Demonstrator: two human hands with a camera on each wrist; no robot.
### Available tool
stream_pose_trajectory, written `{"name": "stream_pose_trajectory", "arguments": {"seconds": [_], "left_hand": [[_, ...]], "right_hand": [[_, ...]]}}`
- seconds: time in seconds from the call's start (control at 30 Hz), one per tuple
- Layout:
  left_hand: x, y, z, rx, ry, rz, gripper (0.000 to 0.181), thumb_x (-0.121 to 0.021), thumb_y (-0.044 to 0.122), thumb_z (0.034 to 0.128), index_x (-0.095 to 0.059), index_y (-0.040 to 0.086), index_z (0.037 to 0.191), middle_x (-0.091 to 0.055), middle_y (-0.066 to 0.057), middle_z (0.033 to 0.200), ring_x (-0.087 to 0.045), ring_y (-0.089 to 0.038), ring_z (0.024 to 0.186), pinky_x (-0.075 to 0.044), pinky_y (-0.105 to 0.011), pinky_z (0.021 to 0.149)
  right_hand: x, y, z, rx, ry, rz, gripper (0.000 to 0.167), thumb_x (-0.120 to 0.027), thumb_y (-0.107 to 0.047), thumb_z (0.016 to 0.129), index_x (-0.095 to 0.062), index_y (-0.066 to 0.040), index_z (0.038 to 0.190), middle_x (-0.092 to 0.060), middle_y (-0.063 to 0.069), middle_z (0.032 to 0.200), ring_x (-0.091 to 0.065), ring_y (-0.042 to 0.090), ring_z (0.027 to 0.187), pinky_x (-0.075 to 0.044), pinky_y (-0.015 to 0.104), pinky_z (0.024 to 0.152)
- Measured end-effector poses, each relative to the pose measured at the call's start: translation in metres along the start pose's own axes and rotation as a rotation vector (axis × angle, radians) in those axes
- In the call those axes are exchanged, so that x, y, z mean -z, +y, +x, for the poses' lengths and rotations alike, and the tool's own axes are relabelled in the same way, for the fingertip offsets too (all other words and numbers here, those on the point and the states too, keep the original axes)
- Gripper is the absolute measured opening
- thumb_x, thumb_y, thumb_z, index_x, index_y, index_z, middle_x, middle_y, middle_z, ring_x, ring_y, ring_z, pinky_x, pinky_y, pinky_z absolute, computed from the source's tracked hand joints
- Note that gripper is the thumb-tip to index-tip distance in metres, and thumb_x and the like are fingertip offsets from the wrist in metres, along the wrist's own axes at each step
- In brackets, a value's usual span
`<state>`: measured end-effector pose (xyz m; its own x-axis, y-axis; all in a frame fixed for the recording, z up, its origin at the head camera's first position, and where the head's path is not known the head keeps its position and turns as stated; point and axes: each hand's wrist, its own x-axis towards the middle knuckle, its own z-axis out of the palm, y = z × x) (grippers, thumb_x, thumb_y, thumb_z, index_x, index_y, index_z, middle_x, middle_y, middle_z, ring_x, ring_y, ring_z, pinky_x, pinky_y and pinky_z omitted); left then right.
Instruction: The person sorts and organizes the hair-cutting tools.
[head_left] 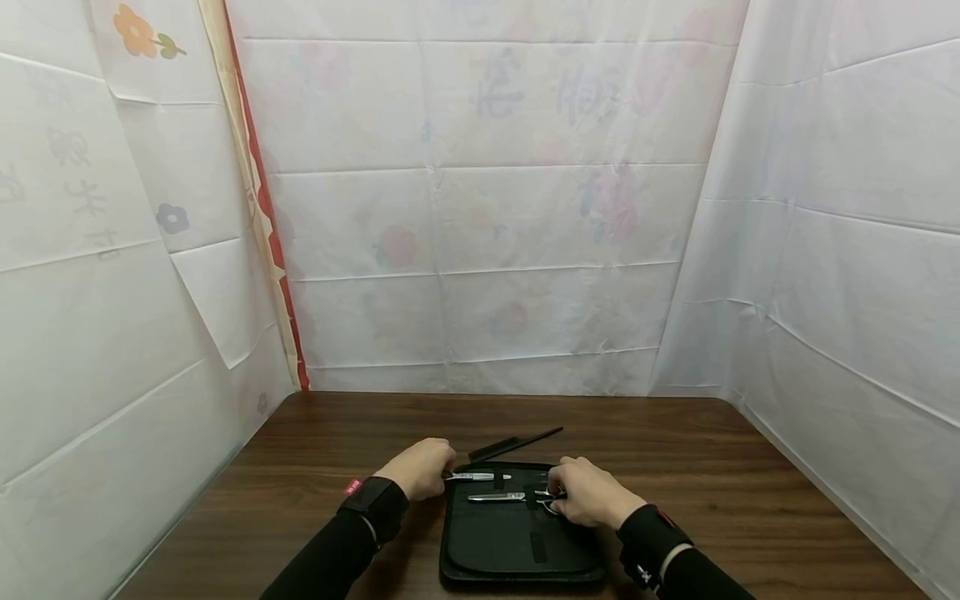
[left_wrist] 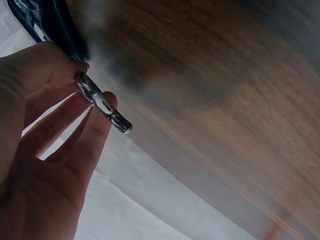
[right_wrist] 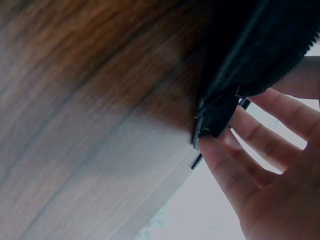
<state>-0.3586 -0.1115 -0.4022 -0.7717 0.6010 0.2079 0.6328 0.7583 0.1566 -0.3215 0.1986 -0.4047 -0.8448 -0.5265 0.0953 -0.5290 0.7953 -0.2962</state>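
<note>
Left hand [head_left: 420, 468] pinches polished metal scissors [head_left: 474, 477] at the left rim of a round-cornered, zip-edged black case [head_left: 491, 546], right hand [head_left: 591, 493] at its right edge (fingers spread, grip undeterminable), wood-grained tabletop [head_left: 750, 500] extending both sides.

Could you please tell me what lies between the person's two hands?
Between the left hand and right hand, the head view shows two slim silver metal blades on a black rectangular zippered case.

The case [head_left: 510, 533] is black, the table [head_left: 697, 467] wood-grained brown.
</note>
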Motion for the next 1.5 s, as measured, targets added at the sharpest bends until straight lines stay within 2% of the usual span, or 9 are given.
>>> {"name": "stream_pose_trajectory", "arguments": {"seconds": [0.6, 0.9, 1.07, 1.23, 1.5], "left_hand": [[-0.005, 0.003, 0.001, 0.033, -0.023, -0.012, 0.018, -0.075, -0.007, 0.0785, -0.071, 0.01, 0.081, -0.059, 0.001, 0.082, -0.05, -0.011, 0.07, -0.046, -0.031, 0.065], [-0.002, 0.001, -0.003, 0.045, -0.019, -0.015, 0.014, -0.076, -0.001, 0.0824, -0.076, 0.007, 0.094, -0.068, -0.005, 0.093, -0.066, -0.021, 0.086, -0.055, -0.038, 0.075], [0.0, -0.003, -0.007, 0.056, -0.034, -0.082, 0.015, -0.072, -0.001, 0.0842, -0.077, 0.006, 0.096, -0.07, -0.005, 0.095, -0.066, -0.021, 0.089, -0.055, -0.04, 0.077], [0.004, -0.005, -0.009, 0.107, -0.097, -0.17, 0.028, -0.07, -0.006, 0.08, -0.075, 0.002, 0.107, -0.07, -0.008, 0.103, -0.062, -0.019, 0.091, -0.053, -0.041, 0.081], [0.005, -0.006, -0.009, 0.128, -0.122, -0.19, 0.032, -0.068, -0.01, 0.0798, -0.073, 0.0, 0.11, -0.069, -0.011, 0.106, -0.061, -0.019, 0.092, -0.052, -0.042, 0.083]], "right_hand": [[-0.001, 0.001, 0.0, 0.014, 0.008, -0.001, 0.009, -0.077, -0.014, 0.091, -0.07, -0.012, 0.096, -0.055, -0.001, 0.091, -0.051, 0.012, 0.074, -0.045, 0.033, 0.063], [0.0, 0.0, 0.0, 0.005, 0.004, 0.001, 0.009, -0.078, -0.014, 0.09, -0.069, -0.012, 0.095, -0.055, -0.001, 0.09, -0.05, 0.013, 0.074, -0.044, 0.034, 0.063], [0.0, -0.001, -0.001, -0.004, 0.002, -0.004, 0.01, -0.078, -0.014, 0.09, -0.069, -0.013, 0.094, -0.054, -0.001, 0.09, -0.05, 0.015, 0.076, -0.044, 0.035, 0.063], [0.0, -0.001, -0.001, -0.005, 0.005, -0.005, 0.009, -0.078, -0.014, 0.09, -0.069, -0.013, 0.094, -0.054, -0.001, 0.09, -0.05, 0.015, 0.077, -0.044, 0.035, 0.063], [-0.003, 0.001, 0.001, -0.004, 0.008, -0.014, 0.009, -0.077, -0.016, 0.091, -0.069, -0.015, 0.093, -0.053, -0.004, 0.089, -0.049, 0.014, 0.078, -0.043, 0.034, 0.064]]}}
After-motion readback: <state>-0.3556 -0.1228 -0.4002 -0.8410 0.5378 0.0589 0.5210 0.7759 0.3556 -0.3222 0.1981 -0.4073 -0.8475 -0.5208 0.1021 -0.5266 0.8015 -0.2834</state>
